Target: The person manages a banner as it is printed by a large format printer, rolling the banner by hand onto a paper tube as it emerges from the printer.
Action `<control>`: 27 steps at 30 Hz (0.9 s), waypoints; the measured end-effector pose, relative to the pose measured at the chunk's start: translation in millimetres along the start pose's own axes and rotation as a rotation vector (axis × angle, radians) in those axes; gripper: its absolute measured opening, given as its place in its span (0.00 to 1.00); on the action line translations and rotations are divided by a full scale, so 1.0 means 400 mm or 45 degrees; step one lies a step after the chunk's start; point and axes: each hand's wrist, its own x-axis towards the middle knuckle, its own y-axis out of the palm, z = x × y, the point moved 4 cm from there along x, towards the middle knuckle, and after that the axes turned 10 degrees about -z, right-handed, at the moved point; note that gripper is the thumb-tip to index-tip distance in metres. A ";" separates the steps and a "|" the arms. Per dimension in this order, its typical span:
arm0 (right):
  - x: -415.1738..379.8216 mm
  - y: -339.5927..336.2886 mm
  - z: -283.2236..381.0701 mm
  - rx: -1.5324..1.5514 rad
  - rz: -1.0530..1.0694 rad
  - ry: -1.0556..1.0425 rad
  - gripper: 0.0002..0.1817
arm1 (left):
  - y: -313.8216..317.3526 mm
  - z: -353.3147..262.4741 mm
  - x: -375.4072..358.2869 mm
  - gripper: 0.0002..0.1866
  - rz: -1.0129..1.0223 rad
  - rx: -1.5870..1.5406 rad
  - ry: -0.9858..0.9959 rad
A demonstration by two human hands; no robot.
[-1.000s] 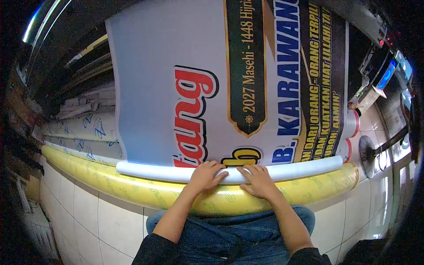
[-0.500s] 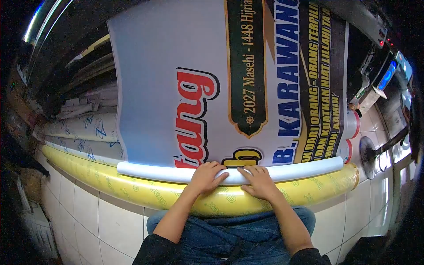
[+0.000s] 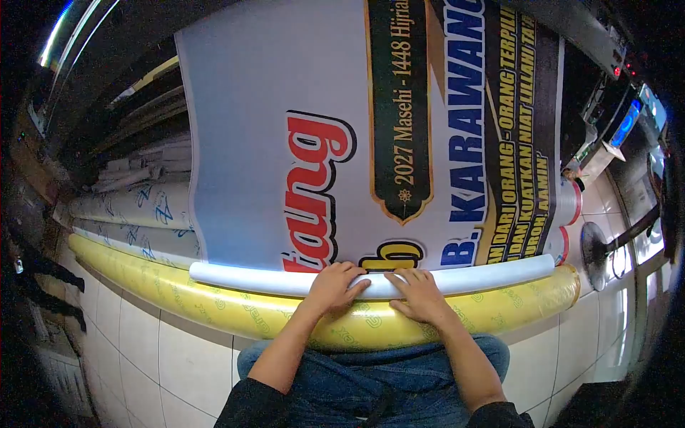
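A printed banner (image 3: 250,143) with red, blue and yellow lettering hangs down in front of me, its lower end wound into a white roll (image 3: 242,278). The white roll lies along the top of a long yellow wrapped roll (image 3: 221,310). My left hand (image 3: 337,287) rests on the middle of the white roll, fingers curved over it. Just to its right, my right hand (image 3: 419,294) lies on the same roll, fingers bent over it and the thumb toward the yellow roll. Both palms face down, with a short stretch of white roll between them.
Wrapped rolls (image 3: 135,207) lie behind the yellow roll at left. A black fan (image 3: 594,246) stands at right, near a lit screen (image 3: 628,123). Dark machine parts frame the banner. Tiled floor (image 3: 193,357) shows below. Part of a person (image 3: 53,274) shows at far left.
The dark limb-like shapes of the person at far left have shifted and show more. My hands and the white roll look unchanged.
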 end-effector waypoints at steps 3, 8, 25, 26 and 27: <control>-0.001 0.000 0.002 -0.011 -0.010 0.004 0.38 | 0.008 0.007 -0.001 0.20 -0.011 0.004 0.014; -0.004 0.007 -0.002 -0.017 -0.037 -0.013 0.38 | 0.008 0.008 -0.003 0.20 -0.006 0.008 0.014; -0.003 0.004 0.000 -0.037 -0.064 -0.020 0.38 | 0.007 0.005 -0.001 0.22 0.061 0.025 -0.034; -0.003 0.004 0.000 -0.038 -0.068 -0.024 0.38 | 0.007 0.005 -0.001 0.21 0.049 0.019 -0.023; -0.003 0.005 0.000 -0.039 -0.073 -0.030 0.38 | 0.006 0.005 -0.002 0.21 0.035 0.013 -0.011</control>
